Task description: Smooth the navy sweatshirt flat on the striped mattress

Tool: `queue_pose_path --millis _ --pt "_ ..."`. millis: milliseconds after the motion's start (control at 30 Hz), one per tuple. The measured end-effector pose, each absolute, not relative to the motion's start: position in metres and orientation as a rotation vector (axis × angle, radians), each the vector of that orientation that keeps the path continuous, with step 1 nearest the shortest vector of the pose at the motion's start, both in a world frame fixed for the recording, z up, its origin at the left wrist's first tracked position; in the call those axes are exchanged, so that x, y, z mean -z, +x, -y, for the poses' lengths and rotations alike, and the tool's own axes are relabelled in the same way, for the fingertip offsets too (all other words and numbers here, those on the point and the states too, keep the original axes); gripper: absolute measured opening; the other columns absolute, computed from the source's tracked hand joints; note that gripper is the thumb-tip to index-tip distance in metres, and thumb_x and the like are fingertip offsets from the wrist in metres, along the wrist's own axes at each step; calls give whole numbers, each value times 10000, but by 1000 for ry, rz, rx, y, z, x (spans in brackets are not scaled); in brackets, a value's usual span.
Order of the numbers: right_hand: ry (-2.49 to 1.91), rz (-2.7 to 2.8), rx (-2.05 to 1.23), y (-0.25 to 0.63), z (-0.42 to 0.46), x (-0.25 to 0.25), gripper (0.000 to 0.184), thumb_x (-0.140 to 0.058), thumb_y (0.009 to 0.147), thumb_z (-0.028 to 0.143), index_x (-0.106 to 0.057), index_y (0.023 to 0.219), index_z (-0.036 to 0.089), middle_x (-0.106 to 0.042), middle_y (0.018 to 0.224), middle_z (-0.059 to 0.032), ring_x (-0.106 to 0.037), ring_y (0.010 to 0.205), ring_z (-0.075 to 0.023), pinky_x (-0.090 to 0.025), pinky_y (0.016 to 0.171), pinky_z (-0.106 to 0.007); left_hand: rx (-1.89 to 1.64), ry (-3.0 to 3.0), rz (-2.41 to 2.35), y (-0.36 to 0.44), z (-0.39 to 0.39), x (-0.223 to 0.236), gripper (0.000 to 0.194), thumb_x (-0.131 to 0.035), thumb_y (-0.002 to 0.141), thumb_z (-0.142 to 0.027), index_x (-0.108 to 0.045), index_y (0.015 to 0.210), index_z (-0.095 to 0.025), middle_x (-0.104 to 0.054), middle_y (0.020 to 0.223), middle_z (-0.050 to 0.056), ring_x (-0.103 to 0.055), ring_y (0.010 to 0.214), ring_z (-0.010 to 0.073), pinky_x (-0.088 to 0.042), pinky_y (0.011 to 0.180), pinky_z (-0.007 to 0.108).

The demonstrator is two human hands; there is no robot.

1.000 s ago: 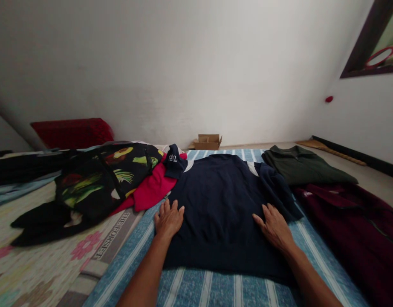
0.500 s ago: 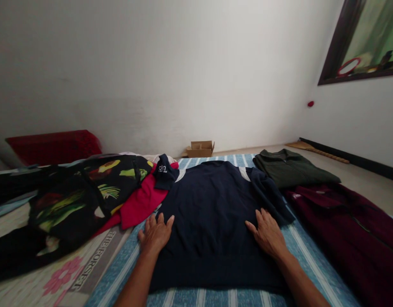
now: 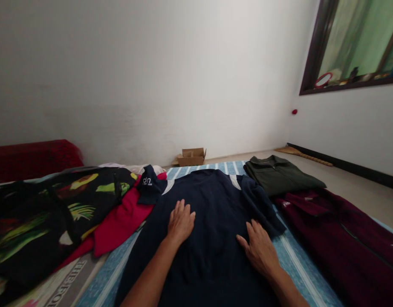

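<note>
A navy shirt (image 3: 212,204) with white shoulder patches lies spread face down on a blue striped sheet (image 3: 295,251). Its left sleeve, with white lettering, is bent out over a red garment (image 3: 126,217); the other sleeve angles down on the right. My left hand (image 3: 181,221) rests on the left-middle part of the shirt, fingers extended and fairly close together. Lying flat near the shirt's right side, my right hand (image 3: 256,244) has its thumb and fingers apart. Neither hand grasps the cloth. The shirt's hem runs out of view at the bottom.
To the right lie a folded dark green garment (image 3: 279,175) and a maroon one (image 3: 340,238). A black garment with printed leaves (image 3: 62,204) covers the left. Beyond the sheet, a cardboard box (image 3: 192,157) stands by the wall, and a red bundle (image 3: 36,160) sits far left.
My left hand has moved from the shirt's left edge inward and farther up onto its middle. My right hand stays on the right side. The view has turned slightly right and up.
</note>
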State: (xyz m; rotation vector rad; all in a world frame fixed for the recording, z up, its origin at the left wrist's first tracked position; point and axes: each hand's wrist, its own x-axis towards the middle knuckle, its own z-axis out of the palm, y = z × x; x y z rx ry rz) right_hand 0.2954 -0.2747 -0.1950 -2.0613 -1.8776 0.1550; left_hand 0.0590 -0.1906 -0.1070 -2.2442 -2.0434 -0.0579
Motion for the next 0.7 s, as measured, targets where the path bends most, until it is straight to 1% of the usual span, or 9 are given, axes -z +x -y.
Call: queue_pose_path --millis 133,267,367,500,600,633,700 --pt "-2035 1870 -95 294 276 198 654 -349 901 528 -477 1321 43 -387 1405 -200 -327 1319 -318 -275 1071 -424 118 -2393 1940 96 144 120 445 -287 921 -293 -467 1284 -110 -322 1472 130 -215 1382 218 -267 1067 338" --pt "-2003 1870 4 293 275 207 640 -356 902 526 -511 1291 42 -416 1384 -204 -363 1298 -322 -307 1061 -440 180 -2407 1944 116 98 141 472 -262 925 -283 -391 1350 -125 -282 1494 107 -185 1392 189 -210 1095 323" --pt "-1978 1870 78 295 270 221 643 -369 890 556 -545 1260 60 -447 1360 -202 -403 1271 -327 -349 1038 -454 166 -2419 1980 122 71 156 519 -247 930 -344 -344 1385 -111 -248 1504 120 -167 1397 210 -197 1099 360" --pt "-1939 1867 173 300 261 247 667 -401 850 615 -608 1189 79 -510 1296 -213 -479 1200 -360 -418 970 -494 121 -2438 2028 123 51 167 598 -268 905 -480 -388 1362 -113 -314 1470 151 -237 1372 273 -235 1073 446" --pt "-1882 1856 263 302 256 264 678 -420 823 641 -646 1134 83 -552 1240 -226 -517 1152 -379 -442 931 -515 151 -2429 1998 125 39 166 566 -239 913 -467 -458 1303 -119 -380 1435 152 -292 1350 259 -211 1084 428" --pt "-1869 1850 289 303 255 268 675 -422 816 648 -654 1121 93 -564 1226 -223 -525 1142 -380 -447 921 -518 176 -2411 1987 127 34 164 552 -217 922 -444 -465 1292 -118 -375 1439 149 -283 1354 247 -193 1092 412" --pt "-1864 1834 340 305 253 276 661 -425 802 658 -667 1105 122 -583 1208 -206 -539 1126 -375 -460 902 -517 207 -2371 1997 132 22 160 552 -184 931 -408 -417 1327 -102 -290 1484 142 -198 1386 231 -147 1108 386"
